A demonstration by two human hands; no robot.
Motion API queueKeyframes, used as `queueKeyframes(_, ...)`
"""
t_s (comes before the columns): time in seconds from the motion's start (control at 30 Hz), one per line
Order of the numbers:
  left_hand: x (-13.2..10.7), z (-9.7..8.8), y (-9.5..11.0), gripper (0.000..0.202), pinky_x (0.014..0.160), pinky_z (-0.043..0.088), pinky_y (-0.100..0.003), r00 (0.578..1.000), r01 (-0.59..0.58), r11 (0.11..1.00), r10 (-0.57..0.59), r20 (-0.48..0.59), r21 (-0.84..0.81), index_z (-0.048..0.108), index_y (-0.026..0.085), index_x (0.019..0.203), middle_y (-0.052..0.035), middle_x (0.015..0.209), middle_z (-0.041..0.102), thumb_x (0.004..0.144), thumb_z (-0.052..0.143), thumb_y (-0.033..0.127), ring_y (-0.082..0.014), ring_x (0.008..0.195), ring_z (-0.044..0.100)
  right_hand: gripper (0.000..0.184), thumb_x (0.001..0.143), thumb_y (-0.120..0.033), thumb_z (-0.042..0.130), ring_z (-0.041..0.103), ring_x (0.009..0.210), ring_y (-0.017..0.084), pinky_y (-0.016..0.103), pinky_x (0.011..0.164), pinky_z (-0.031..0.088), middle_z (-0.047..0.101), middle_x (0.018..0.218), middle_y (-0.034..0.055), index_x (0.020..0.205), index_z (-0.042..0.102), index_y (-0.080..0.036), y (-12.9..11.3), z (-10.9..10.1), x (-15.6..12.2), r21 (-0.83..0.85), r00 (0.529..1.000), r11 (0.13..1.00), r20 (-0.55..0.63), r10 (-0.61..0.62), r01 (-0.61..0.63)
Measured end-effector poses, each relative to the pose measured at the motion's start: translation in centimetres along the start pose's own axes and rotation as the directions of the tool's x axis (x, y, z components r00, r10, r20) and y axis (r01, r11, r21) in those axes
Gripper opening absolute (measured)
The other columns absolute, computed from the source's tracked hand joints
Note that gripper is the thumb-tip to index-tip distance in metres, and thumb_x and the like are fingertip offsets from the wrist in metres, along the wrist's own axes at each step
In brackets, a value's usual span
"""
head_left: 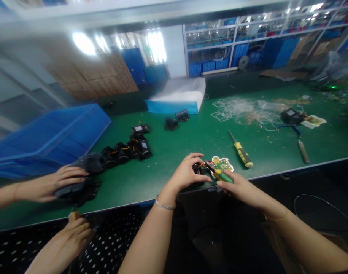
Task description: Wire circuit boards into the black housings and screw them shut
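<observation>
My left hand is closed on a small black part with orange wires at the near edge of the green table. My right hand grips a green-handled tool whose tip points at that part. Just behind them lies a green and yellow sticker-like card. A co-worker's hand at the left rests on a black part, and that person's other hand is below the table edge.
A row of black parts lies left of centre, two more farther back. A yellow-handled screwdriver and another tool lie to the right. A blue bin stands at the left, a white and blue block at the back.
</observation>
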State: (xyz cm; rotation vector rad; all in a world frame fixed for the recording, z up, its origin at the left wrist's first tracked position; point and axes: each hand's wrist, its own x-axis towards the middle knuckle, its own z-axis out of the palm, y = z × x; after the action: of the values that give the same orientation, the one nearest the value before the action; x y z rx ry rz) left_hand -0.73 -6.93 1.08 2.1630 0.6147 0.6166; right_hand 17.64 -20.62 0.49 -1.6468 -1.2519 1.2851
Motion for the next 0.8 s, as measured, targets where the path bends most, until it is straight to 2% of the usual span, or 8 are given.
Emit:
queueKeyframes(0.1, 0.0, 0.0, 0.0, 0.047, 0.107, 0.036, -0.042, 1.0, 0.006, 1.0, -0.006, 0.002, 0.005, 0.065, 0.021, 0.091, -0.0072, 0.129, 0.051, 0.054, 0.084, 0.043, -0.0241, 0.121, 0.048, 0.061, 0.082, -0.054, 0.055, 0.061, 0.076, 0.022, 0.038, 0.072, 0.049, 0.066, 0.086, 0.008, 0.128, 0.053, -0.014, 0.1, 0.3, 0.1, -0.118, 0.993, 0.99, -0.086, -0.081, 0.071)
queueKeyframes(0.23, 0.0, 0.0, 0.0, 0.047, 0.107, 0.036, -0.041, 1.0, 0.005, 1.0, -0.005, 0.004, 0.004, 0.065, 0.022, 0.092, -0.0068, 0.129, 0.051, 0.055, 0.083, 0.043, -0.0232, 0.121, 0.048, 0.058, 0.083, -0.055, 0.054, 0.055, 0.11, 0.03, 0.046, 0.098, 0.039, 0.062, 0.119, 0.0132, 0.123, 0.059, -0.014, 0.2, 0.9, 0.1, -0.215, 0.973, 0.966, -0.15, -0.176, 0.142)
queueKeyframes(0.37, 0.0, 0.0, -0.2, 0.047, 0.107, 0.035, -0.041, 1.0, 0.006, 1.0, -0.006, 0.002, -0.003, 0.065, 0.022, 0.093, -0.0069, 0.128, 0.052, 0.055, 0.083, 0.044, -0.0232, 0.121, 0.048, 0.058, 0.085, -0.054, 0.052, 0.052, 0.117, 0.029, 0.045, 0.104, 0.035, 0.058, 0.127, 0.0127, 0.127, 0.056, -0.014, 0.4, 1.4, 0.2, -0.217, 0.969, 0.964, -0.16, -0.188, 0.151)
queueKeyframes(0.5, 0.0, 0.0, -0.1, 0.046, 0.107, 0.035, -0.041, 1.0, 0.008, 1.0, -0.008, 0.008, -0.016, 0.064, 0.021, 0.091, -0.0073, 0.129, 0.051, 0.055, 0.083, 0.043, -0.0234, 0.121, 0.048, 0.055, 0.085, -0.052, 0.052, 0.054, 0.115, 0.029, 0.045, 0.103, 0.036, 0.06, 0.125, 0.0116, 0.126, 0.057, -0.015, 0.5, 1.5, 0.2, -0.173, 0.966, 0.969, -0.157, -0.204, 0.176)
queueKeyframes(0.6, 0.1, -0.1, 0.1, 0.043, 0.104, 0.037, -0.04, 1.0, 0.015, 1.0, -0.015, 0.015, -0.017, 0.06, 0.019, 0.082, -0.0078, 0.127, 0.052, 0.055, 0.083, 0.044, -0.0235, 0.119, 0.049, 0.053, 0.085, -0.051, 0.053, 0.055, 0.113, 0.029, 0.044, 0.101, 0.037, 0.062, 0.121, 0.0107, 0.124, 0.059, -0.015, 0.3, 1.4, 0.0, -0.154, 0.964, 0.97, -0.158, -0.212, 0.189)
queueKeyframes(0.73, 0.3, 0.0, 0.2, 0.042, 0.101, 0.039, -0.038, 1.0, 0.006, 1.0, -0.006, 0.012, -0.013, 0.054, 0.018, 0.071, -0.0078, 0.121, 0.054, 0.055, 0.082, 0.044, -0.023, 0.116, 0.05, 0.051, 0.083, -0.053, 0.054, 0.061, 0.094, 0.028, 0.04, 0.086, 0.046, 0.069, 0.094, 0.0085, 0.117, 0.062, -0.016, 0.2, 1.4, -0.2, -0.123, 0.972, 0.979, -0.15, -0.183, 0.166)
queueKeyframes(0.8, 0.3, 0.0, 0.3, 0.042, 0.1, 0.04, -0.037, 1.0, -0.004, 1.0, 0.004, 0.012, -0.012, 0.052, 0.018, 0.069, -0.0072, 0.12, 0.054, 0.056, 0.082, 0.044, -0.0221, 0.115, 0.05, 0.049, 0.083, -0.054, 0.054, 0.061, 0.081, 0.024, 0.036, 0.075, 0.049, 0.067, 0.078, 0.0059, 0.111, 0.064, -0.016, 0.2, 1.5, -0.2, -0.088, 0.975, 0.983, -0.141, -0.171, 0.16)
